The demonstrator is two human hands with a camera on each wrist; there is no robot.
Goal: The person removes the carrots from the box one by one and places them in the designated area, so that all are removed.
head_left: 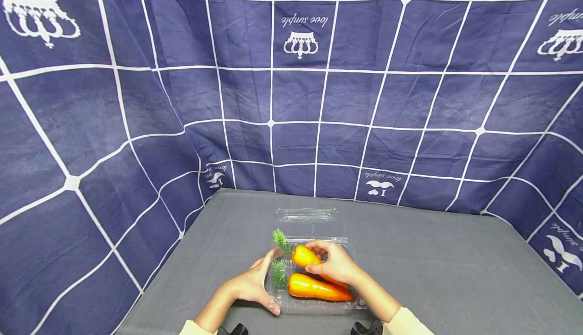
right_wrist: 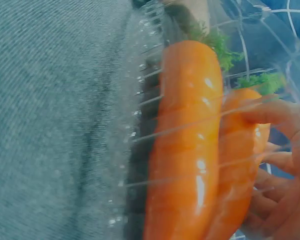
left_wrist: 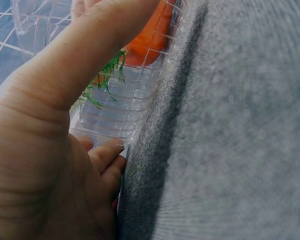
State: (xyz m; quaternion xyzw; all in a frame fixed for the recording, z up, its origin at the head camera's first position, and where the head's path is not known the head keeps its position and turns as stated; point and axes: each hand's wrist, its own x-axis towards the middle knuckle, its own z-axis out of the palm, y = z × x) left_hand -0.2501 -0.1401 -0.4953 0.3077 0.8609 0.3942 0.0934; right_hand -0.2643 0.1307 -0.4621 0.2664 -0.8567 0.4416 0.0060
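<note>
At the far side of the near carrot: my right hand (head_left: 334, 264), pinching one glossy orange carrot, the far one (head_left: 302, 255), between thumb and fingers near its thick end. Far carrot: within the outline of the container's base, slanting, thick end to the left, tapered part toward the right and nearer me; whether it rests on the floor of the base, I cannot tell. Feathery green top (head_left: 279, 238) at its left end.

Near carrot (head_left: 316, 288): one, the same glossy orange, lying in the base just beside the first, thick end left, tip right. Second green top (head_left: 279, 273), behind clear plastic.

My left hand (head_left: 255, 282): spread at the left end of the container, thumb at the near corner, fingers toward the far one, touching the plastic.

Clear plastic container (left_wrist: 112, 117): one, ribbed walls, base toward me; transparent lid (head_left: 307, 223) laid open on the far side, joined along the back edge.

Cream sleeves (head_left: 407, 322): two, at my forearms. Black wristbands (head_left: 364, 328): two, at the bottom edge of the head view.

Grey tabletop (head_left: 432, 254): beneath all. Navy cloth (head_left: 360, 97): behind and at both sides, white grid, upside-down crowns and lettering.
</note>
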